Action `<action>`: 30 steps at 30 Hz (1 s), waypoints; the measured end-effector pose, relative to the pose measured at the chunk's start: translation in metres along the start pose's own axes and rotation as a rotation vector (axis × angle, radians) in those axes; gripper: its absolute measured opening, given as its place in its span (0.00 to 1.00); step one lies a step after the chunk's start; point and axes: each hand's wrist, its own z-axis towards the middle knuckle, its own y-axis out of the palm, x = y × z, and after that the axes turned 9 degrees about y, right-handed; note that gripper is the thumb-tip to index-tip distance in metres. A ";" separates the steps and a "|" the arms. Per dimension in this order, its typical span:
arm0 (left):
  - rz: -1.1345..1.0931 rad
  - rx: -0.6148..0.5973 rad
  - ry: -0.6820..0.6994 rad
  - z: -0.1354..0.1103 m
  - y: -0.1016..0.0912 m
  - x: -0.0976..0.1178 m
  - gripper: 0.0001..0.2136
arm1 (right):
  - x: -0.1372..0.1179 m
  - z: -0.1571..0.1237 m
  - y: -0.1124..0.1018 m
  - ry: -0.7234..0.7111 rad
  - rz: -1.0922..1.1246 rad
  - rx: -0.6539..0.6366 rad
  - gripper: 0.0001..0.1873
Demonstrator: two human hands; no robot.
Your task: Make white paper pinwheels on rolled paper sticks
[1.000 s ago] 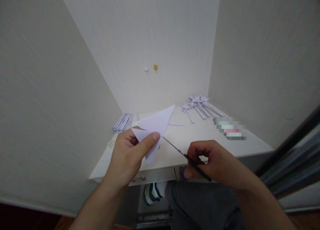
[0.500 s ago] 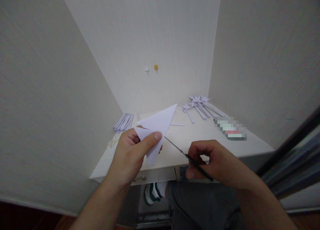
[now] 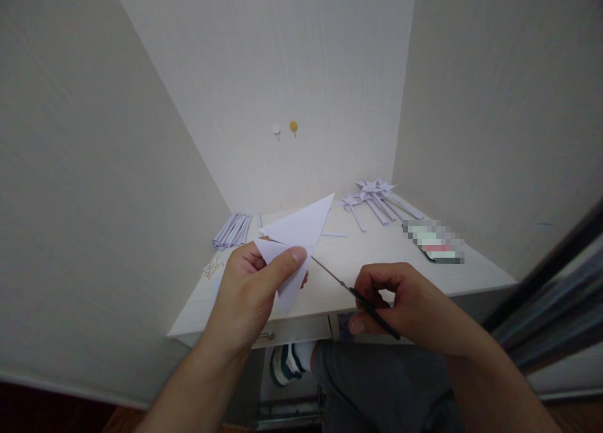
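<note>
While near a drawer [image 3: 301, 328], contents unseen, left hand [image 3: 252, 288] in a pinch on paper [image 3: 301, 225]; right hand [image 3: 406, 298] curled around scissors [image 3: 353, 292].

From where I stand, no word, brand or number can be read. The flat dark-edged device [image 3: 431, 243] on the surface [image 3: 362, 251], beyond the scissors [image 3: 351, 291] and to their right, shows only coarse pale-green blocks with a reddish patch, nothing legible.
</note>
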 end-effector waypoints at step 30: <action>0.053 -0.195 -0.160 0.004 -0.005 0.026 0.10 | 0.002 -0.004 -0.008 0.090 0.016 -0.173 0.23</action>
